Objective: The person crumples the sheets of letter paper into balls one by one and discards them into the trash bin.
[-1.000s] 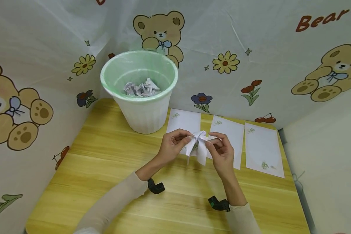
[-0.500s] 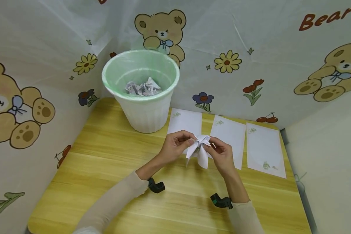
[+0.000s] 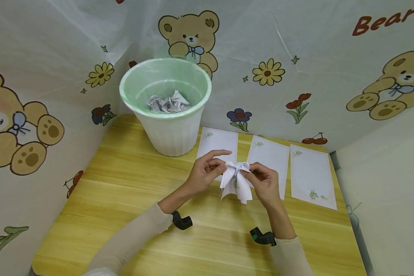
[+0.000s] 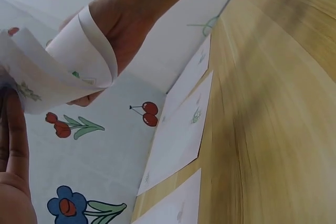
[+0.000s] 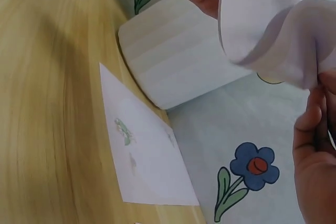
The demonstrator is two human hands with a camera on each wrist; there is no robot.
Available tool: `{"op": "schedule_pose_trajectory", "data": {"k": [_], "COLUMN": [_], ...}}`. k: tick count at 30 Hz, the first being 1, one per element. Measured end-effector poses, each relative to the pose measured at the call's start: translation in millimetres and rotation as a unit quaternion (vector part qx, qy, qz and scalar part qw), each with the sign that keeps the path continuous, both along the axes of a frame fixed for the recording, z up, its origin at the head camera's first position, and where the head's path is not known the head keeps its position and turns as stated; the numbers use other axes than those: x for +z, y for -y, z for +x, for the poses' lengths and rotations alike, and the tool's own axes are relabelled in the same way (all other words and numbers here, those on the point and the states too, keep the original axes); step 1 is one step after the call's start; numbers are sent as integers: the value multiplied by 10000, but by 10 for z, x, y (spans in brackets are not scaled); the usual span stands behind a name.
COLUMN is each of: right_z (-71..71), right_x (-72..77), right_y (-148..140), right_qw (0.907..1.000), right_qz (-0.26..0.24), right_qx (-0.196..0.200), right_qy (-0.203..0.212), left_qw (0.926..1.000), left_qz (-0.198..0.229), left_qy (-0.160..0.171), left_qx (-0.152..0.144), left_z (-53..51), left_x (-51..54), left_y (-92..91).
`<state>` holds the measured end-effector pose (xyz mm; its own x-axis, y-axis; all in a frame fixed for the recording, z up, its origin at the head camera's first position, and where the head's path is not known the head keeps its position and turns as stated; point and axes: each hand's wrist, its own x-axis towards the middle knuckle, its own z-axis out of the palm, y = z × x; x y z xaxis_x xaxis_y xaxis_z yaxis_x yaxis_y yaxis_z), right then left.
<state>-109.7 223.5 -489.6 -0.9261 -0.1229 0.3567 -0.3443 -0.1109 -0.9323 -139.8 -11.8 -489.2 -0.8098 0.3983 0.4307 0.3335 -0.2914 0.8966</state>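
A white sheet of paper (image 3: 243,188) with small green prints is gathered and creased at its top, its lower part hanging in loose folds. On its left edge my left hand (image 3: 206,172) pinches with the thumb and a curled finger, while the index finger stretches out above the paper. At the right edge my right hand (image 3: 265,182) pinches it between thumb and fingers. Both hands hold it above the table. In the left wrist view the paper (image 4: 58,72) curls in front of the right hand. The right wrist view shows the bent paper (image 5: 273,35) close up.
Three flat printed sheets lie along the table's back: a left sheet (image 3: 219,143), a middle sheet (image 3: 270,157) and a right sheet (image 3: 313,176). A white bin (image 3: 174,138) with a green liner holds crumpled paper (image 3: 170,103). A bear-print curtain (image 3: 241,30) hangs behind the wooden table (image 3: 131,176).
The paper has shifted slightly right and towards me, and its folds hang wider. My left index finger has straightened off the paper. My right fingers have closed in on its right edge.
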Motion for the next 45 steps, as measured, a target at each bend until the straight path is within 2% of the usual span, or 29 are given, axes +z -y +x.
{"op": "schedule_pose_trajectory", "data": {"k": [3, 8, 12, 15, 18, 22, 28, 32, 36, 40, 45], "right_z": [4, 24, 40, 53, 68, 74, 84, 92, 93, 125, 160], "right_x": [29, 51, 35, 31, 56, 124, 149, 147, 158, 165, 170], "right_y": [-19, 0, 32, 44, 54, 96, 175, 222, 246, 227, 138], "right_qw": [9996, 9975, 9975, 9988, 9991, 9973, 9912, 9860, 9818, 9837, 9897], "right_qz": [-75, -330, -349, -98, 233, 621, 1162, 1412, 1615, 1610, 1210], "right_qx": [258, 590, 605, 475, 361, 295, 42, -213, -377, -230, 510], "right_qy": [-93, -217, -143, -14, -19, -251, -638, -861, -928, -769, -573], "left_qw": [9997, 9953, 9917, 9912, 9926, 9954, 9975, 9975, 9977, 9976, 9979], "left_qz": [74, -3, -127, -179, -389, -693, -692, -690, -622, -617, -453], "left_qy": [151, 701, 868, 854, 732, 404, 68, 9, 103, 191, 438], "left_qx": [-152, -669, -943, -997, -890, -521, -98, 136, 235, 240, 175], "left_z": [-27, -57, -57, -56, -42, 14, 74, 75, 63, 46, 5], "left_x": [0, -21, -18, -7, 7, 4, -35, -57, -79, -79, -23], "left_y": [27, 80, 105, 110, 95, 49, -5, -4, 16, 27, 64]}}
